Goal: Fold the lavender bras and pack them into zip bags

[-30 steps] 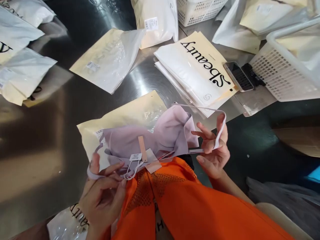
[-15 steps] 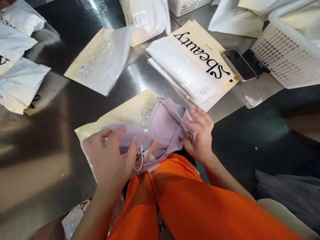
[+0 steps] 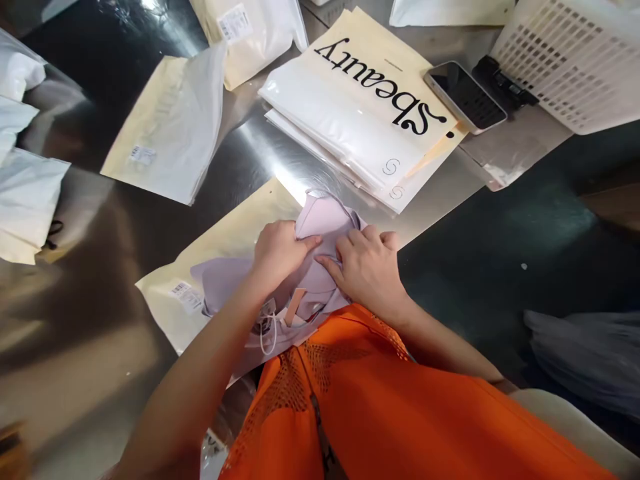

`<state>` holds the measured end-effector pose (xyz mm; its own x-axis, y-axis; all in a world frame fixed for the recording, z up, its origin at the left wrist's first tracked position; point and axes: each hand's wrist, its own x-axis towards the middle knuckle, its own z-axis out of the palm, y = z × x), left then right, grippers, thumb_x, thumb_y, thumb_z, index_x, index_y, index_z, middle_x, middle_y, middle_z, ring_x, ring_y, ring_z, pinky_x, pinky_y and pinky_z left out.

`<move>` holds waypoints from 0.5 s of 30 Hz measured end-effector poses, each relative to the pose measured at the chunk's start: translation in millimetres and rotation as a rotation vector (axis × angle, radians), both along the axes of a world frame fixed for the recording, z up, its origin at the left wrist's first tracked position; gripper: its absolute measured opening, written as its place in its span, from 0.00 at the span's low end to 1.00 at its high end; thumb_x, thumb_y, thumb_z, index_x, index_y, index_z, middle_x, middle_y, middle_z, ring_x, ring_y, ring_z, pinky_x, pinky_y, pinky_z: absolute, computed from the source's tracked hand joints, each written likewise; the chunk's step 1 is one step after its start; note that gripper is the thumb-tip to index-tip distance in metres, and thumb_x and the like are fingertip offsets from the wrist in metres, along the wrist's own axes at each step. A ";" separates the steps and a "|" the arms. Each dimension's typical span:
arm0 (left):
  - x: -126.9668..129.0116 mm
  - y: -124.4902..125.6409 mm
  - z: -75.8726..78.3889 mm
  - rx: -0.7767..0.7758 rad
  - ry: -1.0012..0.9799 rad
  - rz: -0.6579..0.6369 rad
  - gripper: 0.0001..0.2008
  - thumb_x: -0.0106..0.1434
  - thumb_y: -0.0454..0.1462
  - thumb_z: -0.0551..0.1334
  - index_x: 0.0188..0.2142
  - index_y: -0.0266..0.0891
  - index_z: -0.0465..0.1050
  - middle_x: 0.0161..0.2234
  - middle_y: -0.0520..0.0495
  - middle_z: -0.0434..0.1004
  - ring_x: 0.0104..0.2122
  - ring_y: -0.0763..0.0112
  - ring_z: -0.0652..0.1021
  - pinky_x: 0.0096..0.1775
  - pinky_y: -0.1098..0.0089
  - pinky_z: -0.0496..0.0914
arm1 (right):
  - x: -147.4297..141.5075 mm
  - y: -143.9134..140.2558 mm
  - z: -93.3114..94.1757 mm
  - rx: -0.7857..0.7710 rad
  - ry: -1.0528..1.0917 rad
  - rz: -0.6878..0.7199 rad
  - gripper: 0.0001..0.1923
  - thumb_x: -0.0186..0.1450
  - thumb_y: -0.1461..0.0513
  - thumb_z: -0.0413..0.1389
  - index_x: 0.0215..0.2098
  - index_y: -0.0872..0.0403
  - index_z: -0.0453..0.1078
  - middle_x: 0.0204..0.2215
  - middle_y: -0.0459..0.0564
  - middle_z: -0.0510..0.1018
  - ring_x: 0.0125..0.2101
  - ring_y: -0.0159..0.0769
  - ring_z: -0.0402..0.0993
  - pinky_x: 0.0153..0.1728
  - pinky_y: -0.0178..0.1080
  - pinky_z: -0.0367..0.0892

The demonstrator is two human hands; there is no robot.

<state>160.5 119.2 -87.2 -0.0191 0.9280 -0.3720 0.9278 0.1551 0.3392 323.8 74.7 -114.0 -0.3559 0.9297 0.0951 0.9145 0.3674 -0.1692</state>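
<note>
A lilac bra point(image 3: 325, 217) with a peach paper tag and a white string lies across a cream plastic bag point(image 3: 235, 227) at the table's front edge. My left hand point(image 3: 280, 253) is closed on the left side of one cup, thumb pointing right. Opposite it, my right hand point(image 3: 367, 267) grips the same cup's right side, its fingers curled over the fabric. The two thumbs nearly meet in the middle of the cup. The other cup lies flat under my left forearm, partly hidden. A barcode label point(image 3: 187, 295) shows on the bag's left end.
Bags printed "Sbeauty" point(image 3: 350, 120) lie stacked behind my hands, with a phone point(image 3: 465, 97) at their right edge. A white basket point(image 3: 570, 67) stands at the back right. Another labelled bag point(image 3: 167, 127) rests left of the stack; several more bags point(image 3: 33, 200) are at the far left.
My left hand has moved right, from above the left cup onto the right cup, and closed on it. My right hand has shifted left onto that cup, which now looks bunched.
</note>
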 end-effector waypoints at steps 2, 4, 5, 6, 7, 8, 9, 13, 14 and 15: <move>1.6 -0.3 -0.6 0.016 0.007 -0.016 0.18 0.60 0.49 0.63 0.31 0.35 0.79 0.28 0.39 0.80 0.32 0.57 0.78 0.31 0.66 0.65 | -3.6 7.6 2.6 -0.064 -0.065 0.070 0.17 0.72 0.59 0.47 0.31 0.57 0.72 0.29 0.56 0.73 0.37 0.47 0.63 0.35 0.45 0.47; 1.0 -0.6 -0.6 0.025 0.012 -0.009 0.18 0.62 0.48 0.60 0.31 0.34 0.79 0.28 0.38 0.80 0.31 0.57 0.78 0.31 0.66 0.65 | -3.4 14.7 4.9 -0.108 -0.100 0.193 0.14 0.70 0.66 0.46 0.32 0.57 0.72 0.29 0.56 0.73 0.37 0.47 0.64 0.35 0.44 0.47; 0.0 -0.5 -0.9 0.038 0.018 0.001 0.18 0.63 0.48 0.60 0.31 0.34 0.79 0.28 0.38 0.80 0.31 0.57 0.78 0.31 0.66 0.65 | -1.7 17.1 5.7 -0.119 -0.105 0.270 0.13 0.69 0.67 0.47 0.32 0.58 0.72 0.29 0.56 0.73 0.37 0.46 0.64 0.35 0.44 0.48; -1.1 -0.1 -1.4 0.057 0.027 0.016 0.19 0.63 0.48 0.59 0.31 0.35 0.79 0.29 0.38 0.80 0.31 0.57 0.78 0.31 0.66 0.65 | 0.6 18.4 6.1 -0.124 -0.103 0.342 0.12 0.68 0.67 0.48 0.32 0.58 0.73 0.29 0.56 0.74 0.36 0.46 0.64 0.35 0.44 0.48; -2.2 0.5 -2.4 0.079 0.041 0.028 0.19 0.63 0.48 0.59 0.31 0.35 0.79 0.29 0.38 0.80 0.31 0.57 0.78 0.32 0.66 0.65 | 3.4 18.8 6.1 -0.123 -0.096 0.403 0.11 0.68 0.66 0.49 0.32 0.58 0.73 0.29 0.55 0.74 0.35 0.45 0.64 0.35 0.44 0.49; -3.0 1.3 -3.7 0.103 0.057 0.037 0.19 0.63 0.48 0.59 0.31 0.35 0.79 0.29 0.38 0.80 0.31 0.57 0.78 0.32 0.66 0.65 | 6.1 18.3 5.6 -0.120 -0.087 0.444 0.11 0.68 0.66 0.50 0.31 0.58 0.73 0.28 0.55 0.73 0.34 0.44 0.63 0.35 0.44 0.49; -3.4 2.2 -5.3 0.123 0.072 0.039 0.19 0.63 0.48 0.58 0.31 0.35 0.79 0.28 0.39 0.80 0.31 0.57 0.78 0.32 0.65 0.65 | 8.6 17.2 4.7 -0.118 -0.080 0.466 0.11 0.68 0.66 0.50 0.31 0.58 0.73 0.27 0.55 0.73 0.34 0.43 0.63 0.35 0.44 0.50; -4.6 6.4 -8.4 0.158 0.091 0.018 0.18 0.63 0.47 0.59 0.29 0.35 0.78 0.25 0.41 0.78 0.29 0.58 0.77 0.32 0.65 0.63 | 15.5 14.8 0.8 -0.124 -0.034 0.460 0.13 0.69 0.65 0.49 0.28 0.57 0.70 0.26 0.53 0.72 0.32 0.41 0.62 0.36 0.43 0.51; -6.8 6.9 -6.4 0.146 0.081 0.005 0.19 0.64 0.48 0.59 0.28 0.35 0.77 0.24 0.42 0.77 0.29 0.58 0.77 0.31 0.65 0.63 | 17.5 15.4 0.7 -0.135 0.005 0.456 0.14 0.70 0.64 0.49 0.28 0.57 0.69 0.26 0.53 0.72 0.32 0.41 0.62 0.37 0.43 0.51; -10.4 6.9 -2.8 0.128 0.061 -0.011 0.21 0.64 0.49 0.58 0.27 0.35 0.77 0.23 0.42 0.76 0.28 0.59 0.76 0.31 0.66 0.63 | 20.2 16.4 1.3 -0.156 0.059 0.454 0.15 0.71 0.63 0.47 0.28 0.56 0.68 0.27 0.52 0.72 0.32 0.40 0.62 0.37 0.42 0.52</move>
